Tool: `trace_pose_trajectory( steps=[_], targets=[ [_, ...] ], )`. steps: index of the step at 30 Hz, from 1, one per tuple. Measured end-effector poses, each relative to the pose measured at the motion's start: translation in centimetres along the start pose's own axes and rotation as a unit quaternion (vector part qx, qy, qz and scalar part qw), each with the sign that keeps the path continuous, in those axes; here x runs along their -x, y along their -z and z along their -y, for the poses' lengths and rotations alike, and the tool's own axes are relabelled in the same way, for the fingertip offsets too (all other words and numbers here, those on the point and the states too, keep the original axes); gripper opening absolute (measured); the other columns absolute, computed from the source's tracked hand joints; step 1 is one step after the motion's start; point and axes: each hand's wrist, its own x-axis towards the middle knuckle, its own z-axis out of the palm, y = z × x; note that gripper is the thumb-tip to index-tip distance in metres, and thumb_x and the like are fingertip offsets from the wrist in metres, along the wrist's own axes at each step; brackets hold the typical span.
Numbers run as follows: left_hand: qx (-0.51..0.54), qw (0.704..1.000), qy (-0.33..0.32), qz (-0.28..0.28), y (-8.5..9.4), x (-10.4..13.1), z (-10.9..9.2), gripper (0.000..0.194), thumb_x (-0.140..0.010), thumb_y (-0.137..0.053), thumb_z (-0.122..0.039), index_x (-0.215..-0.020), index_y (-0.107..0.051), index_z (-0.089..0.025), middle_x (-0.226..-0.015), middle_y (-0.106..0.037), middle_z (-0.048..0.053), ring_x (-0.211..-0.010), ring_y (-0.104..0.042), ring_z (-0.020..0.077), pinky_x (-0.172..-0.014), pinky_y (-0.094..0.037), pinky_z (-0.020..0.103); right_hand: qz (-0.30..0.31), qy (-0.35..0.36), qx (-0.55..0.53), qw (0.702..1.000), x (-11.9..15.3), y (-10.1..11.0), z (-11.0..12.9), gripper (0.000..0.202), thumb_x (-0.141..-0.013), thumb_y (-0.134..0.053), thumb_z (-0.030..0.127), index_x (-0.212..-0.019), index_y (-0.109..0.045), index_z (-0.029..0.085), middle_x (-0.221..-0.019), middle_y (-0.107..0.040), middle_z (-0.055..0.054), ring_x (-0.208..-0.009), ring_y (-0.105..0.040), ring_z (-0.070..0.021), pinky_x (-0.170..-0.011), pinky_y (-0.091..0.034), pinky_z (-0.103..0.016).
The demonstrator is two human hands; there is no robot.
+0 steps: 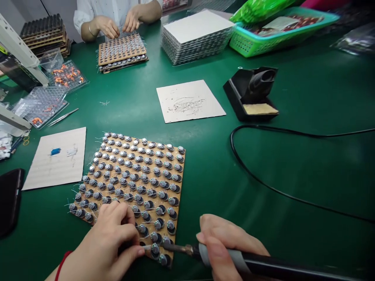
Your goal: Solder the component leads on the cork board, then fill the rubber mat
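A brown board (pixel 181 195) full of small round metal components with thin wires lies on the table in front of me. My right hand (pixel 225 242) grips a soldering iron (pixel 243 260), its tip touching or very close to a component (pixel 155 249) near the board's front right corner. From the left, my left hand (pixel 117 238) reaches over the board, thumb and finger pinched on a thin pale wire (pixel 147 247) beside that same component. The left palm hides part of the board's front rows.
A black soldering iron stand (pixel 249 93) with a sponge sits back right, its cable (pixel 243 164) looping nearby. Cardboard sheets (pixel 190 88), tweezers (pixel 63 116), a phone (pixel 10 199), stacked trays (pixel 196 39) and a green basket (pixel 249 43) lie around. Opposite, a person's hands (pixel 120 28) work over another board (pixel 121 48).
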Motion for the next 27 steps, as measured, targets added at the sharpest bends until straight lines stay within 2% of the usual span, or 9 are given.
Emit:
trace_pose_trajectory(
  steps=[4, 27],
  targets=[
    [-0.011, 1.000, 0.009, -0.004, -0.4, -0.1, -0.2, 0.015, -0.094, -0.053, -0.019, -0.079, -0.056, -0.020, -0.095, -0.050, 0.003, -0.088, -0.045, 0.0229, -0.078, -0.036, 0.039, 0.043, 0.054, 0.026, 0.997, -1.0, 0.0, 0.4, 0.021, -0.084, -0.049, 0.003, -0.074, -0.051, 0.022, -0.052, -0.049, 0.004, -0.044, -0.043, -0.0096, -0.042, -0.037, -0.023],
    [-0.011, 1.000, 0.002, -0.005, -0.4, -0.5, -0.2, 0.012, -0.091, -0.057, -0.019, -0.079, -0.057, -0.020, -0.092, -0.049, 0.002, -0.086, -0.044, 0.0227, -0.076, -0.033, 0.038, 0.075, 0.055, 0.045, 0.995, -1.3, -0.1, 0.8, 0.020, -0.083, -0.048, 0.005, -0.073, -0.048, 0.022, -0.053, -0.051, 0.005, -0.044, -0.047, -0.0082, -0.044, -0.038, -0.020]
  ],
)
